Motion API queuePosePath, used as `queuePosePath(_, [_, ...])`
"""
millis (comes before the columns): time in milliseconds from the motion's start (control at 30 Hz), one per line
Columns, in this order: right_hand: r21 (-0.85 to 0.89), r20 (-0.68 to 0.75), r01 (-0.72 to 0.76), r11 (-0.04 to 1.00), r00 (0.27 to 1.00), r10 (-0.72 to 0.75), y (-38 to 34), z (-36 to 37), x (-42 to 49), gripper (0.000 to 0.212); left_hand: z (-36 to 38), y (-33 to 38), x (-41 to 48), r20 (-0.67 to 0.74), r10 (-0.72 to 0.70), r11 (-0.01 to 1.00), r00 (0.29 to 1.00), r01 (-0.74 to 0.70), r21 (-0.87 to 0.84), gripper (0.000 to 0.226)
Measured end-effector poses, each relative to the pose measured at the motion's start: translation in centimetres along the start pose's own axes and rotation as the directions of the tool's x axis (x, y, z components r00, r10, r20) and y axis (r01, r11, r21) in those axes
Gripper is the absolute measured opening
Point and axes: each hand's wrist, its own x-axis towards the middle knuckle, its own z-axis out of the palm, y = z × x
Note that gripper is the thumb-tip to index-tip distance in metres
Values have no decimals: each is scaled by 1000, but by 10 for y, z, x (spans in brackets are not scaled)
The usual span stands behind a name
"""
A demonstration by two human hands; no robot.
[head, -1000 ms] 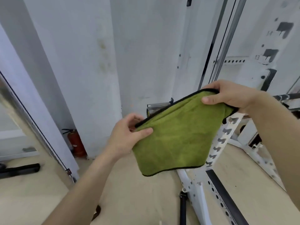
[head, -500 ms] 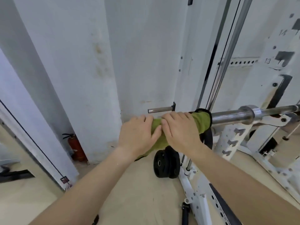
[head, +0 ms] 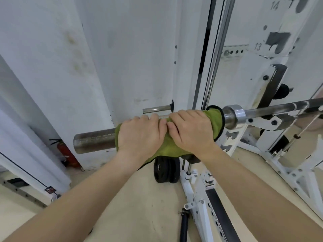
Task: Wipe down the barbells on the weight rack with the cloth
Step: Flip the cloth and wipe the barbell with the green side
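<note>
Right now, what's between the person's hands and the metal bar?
The green cloth, wrapped round the barbell; the left hand and right hand grip the bar through it, as the head view shows.

two hands (head: 141, 135) (head: 192, 132), one cloth (head: 213, 117), one barbell (head: 95, 140)

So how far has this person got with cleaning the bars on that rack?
Early days, it seems. Done: the green cloth is already wrapped round the barbell's sleeve. In hand: the left hand and right hand grip it there, side by side. Left: the sleeve's bare tip and the thin shaft past the collar. Whether any metal is already clean cannot be told.
</note>
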Motion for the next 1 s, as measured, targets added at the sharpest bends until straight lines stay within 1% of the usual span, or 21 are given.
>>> queuePosePath(100, [14, -1, -35, 999, 999, 35, 45, -5, -9, 44, -1, 38, 22, 40, 1, 1000, 999, -2, 8, 41])
queuePosePath(200, [5, 0, -65, 998, 998, 65, 67, -6, -13, 41, -2, 55, 42, 94, 28, 1000, 995, -27, -12, 45])
queuePosePath(233, [-1, 5, -84, 996, 996, 84, 69, -5, -12, 42, 0, 55, 49, 156, 48, 998, 987, -39, -57, 46])
queuePosePath(300, [-8, 12, -149, 989, 989, 149, 65, -5, -11, 43, 0, 49, 60, 322, 71, 983, 944, -12, -183, 50])
queuePosePath(333, [-8, 3, -197, 980, 980, 197, 60, -5, -10, 42, -2, 45, 63, 352, 86, 977, 932, -10, -214, 55])
queuePosePath(367, [-2, -17, -252, 968, 968, 252, 54, -5, -9, 40, -3, 41, 62, 335, 112, 977, 935, -43, -209, 57])
queuePosePath(433, [19, -64, -340, 940, 938, 340, 34, -3, -8, 36, -8, 30, 49, 219, 201, 970, 955, -162, -182, 45])
queuePosePath(467, [23, -83, -358, 934, 930, 358, 21, -1, -6, 34, -10, 21, 40, 179, 229, 964, 957, -197, -182, 37])
queuePosePath(500, [25, -93, -362, 932, 927, 362, 6, 2, -3, 33, -13, 8, 33, 159, 238, 961, 958, -208, -183, 35])
queuePosePath(600, [37, -105, -351, 935, 930, 353, -55, 13, 12, 33, -16, -46, 9, 162, 231, 968, 959, -211, -135, 32])
queuePosePath(667, [62, -113, -342, 938, 931, 347, -101, 19, 25, 33, -19, -84, -10, 178, 193, 976, 965, -170, -138, 36])
queuePosePath(733, [80, -112, -340, 937, 931, 347, -143, 23, 36, 31, -25, -118, -22, 249, 129, 981, 960, -88, -171, 48])
queuePosePath(800, [83, -105, -328, 941, 936, 336, -170, 24, 43, 30, -27, -140, -26, 361, 66, 976, 930, 14, -216, 58])
queuePosePath(867, [70, -79, -281, 957, 955, 286, -174, 22, 45, 31, -22, -148, -23, 423, 51, 971, 905, 54, -233, 58])
queuePosePath(933, [61, -27, -165, 984, 986, 167, -160, 17, 41, 38, -17, -144, -21, 395, 50, 981, 917, 30, -194, 53])
queuePosePath(1000, [70, 23, -56, 996, 998, 54, -137, 12, 34, 47, -15, -135, -23, 353, 4, 987, 936, 53, -153, 51])
